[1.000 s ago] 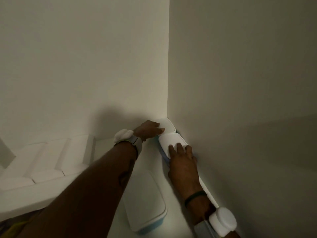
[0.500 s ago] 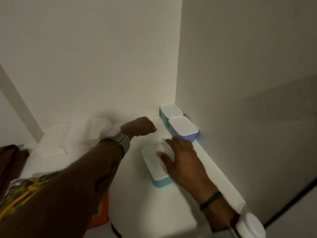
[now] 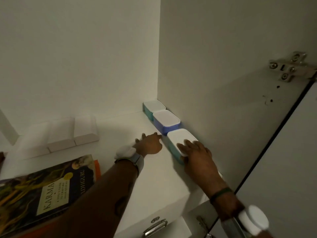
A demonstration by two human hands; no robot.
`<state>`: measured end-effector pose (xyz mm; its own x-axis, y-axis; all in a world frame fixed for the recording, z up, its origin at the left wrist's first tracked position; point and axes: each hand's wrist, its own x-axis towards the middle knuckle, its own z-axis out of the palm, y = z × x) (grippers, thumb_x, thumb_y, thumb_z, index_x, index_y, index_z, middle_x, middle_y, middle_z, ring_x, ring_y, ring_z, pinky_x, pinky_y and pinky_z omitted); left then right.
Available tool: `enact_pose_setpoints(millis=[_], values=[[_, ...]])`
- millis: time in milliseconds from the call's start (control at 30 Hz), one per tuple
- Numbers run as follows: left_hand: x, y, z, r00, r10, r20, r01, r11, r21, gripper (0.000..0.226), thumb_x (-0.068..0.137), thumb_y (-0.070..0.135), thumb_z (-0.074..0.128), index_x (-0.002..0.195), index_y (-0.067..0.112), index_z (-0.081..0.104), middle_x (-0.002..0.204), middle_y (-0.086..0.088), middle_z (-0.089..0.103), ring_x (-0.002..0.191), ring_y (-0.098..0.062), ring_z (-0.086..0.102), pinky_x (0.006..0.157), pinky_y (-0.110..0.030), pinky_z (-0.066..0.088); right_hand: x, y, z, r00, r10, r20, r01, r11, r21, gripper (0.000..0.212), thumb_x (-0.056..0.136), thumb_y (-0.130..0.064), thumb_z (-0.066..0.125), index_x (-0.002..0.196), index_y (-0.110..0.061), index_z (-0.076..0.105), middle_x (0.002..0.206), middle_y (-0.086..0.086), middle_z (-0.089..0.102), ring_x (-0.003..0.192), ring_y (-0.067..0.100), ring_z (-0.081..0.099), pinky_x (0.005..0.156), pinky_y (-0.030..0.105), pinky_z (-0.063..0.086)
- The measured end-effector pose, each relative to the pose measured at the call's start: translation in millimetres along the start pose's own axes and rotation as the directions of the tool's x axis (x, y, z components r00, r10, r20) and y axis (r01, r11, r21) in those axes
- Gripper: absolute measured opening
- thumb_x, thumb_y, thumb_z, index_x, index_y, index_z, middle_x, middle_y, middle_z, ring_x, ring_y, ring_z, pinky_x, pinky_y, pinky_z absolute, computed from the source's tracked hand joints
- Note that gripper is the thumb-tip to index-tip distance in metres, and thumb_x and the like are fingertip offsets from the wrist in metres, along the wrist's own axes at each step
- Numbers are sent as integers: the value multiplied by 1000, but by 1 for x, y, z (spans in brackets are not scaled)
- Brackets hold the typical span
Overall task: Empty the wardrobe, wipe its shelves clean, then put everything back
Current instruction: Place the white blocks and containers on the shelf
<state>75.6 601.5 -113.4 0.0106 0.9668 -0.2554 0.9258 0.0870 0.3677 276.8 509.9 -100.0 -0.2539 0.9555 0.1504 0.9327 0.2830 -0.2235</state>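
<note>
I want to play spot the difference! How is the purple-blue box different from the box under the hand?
The purple-blue box has a purple-blue base; the front box has a teal one. The purple-blue box sits untouched mid-row; the front box has the right hand on its lid. Both have white lids.

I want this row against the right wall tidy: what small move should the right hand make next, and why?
Probably slide the nearest box a touch further back against the side wall, then lift off. The right hand lies on top of it, and the box looks slightly out of line with the purple box behind it.
</note>
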Motion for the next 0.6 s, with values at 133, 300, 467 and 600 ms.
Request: enact_pose_setpoints(millis=[133,300,467,600], values=[[0,0,12,1000,5,12,-6,996,84,56,106,35,35,159,32,17,167,12,8,153,-42,-3,118,-68,5,28,2,2,1000,22,9,-22,1000,3,50,99,-28,51,148,-39,43,160,-7,34,147,25,24,116,44,24],[1,-4,14,1000,4,11,-4,999,32,57,107,37,34,160,35,13,168,13,2,154,-39,-7,120,-65,0,41,6,2,999,22,36,-23,999,46,51,97,-24,54,146,-37,46,159,-7,35,147,25,24,114,44,25],[-2,-4,14,1000,-23,-16,23,1000,-4,58,107,37,36,160,37,14,168,14,2,154,-37,-7,120,-64,0,40,4,-2,999,12,47,-16,997,79,51,95,-21,55,144,-33,47,156,-4,38,145,28,25,110,45,27],[-12,9,15,996,-84,-27,84,996,6,57,106,35,37,159,38,17,168,13,3,154,-35,-6,119,-66,-1,39,1,-11,996,-7,86,2,998,60,57,88,-21,61,142,-29,47,146,-2,46,137,33,32,105,47,32]])
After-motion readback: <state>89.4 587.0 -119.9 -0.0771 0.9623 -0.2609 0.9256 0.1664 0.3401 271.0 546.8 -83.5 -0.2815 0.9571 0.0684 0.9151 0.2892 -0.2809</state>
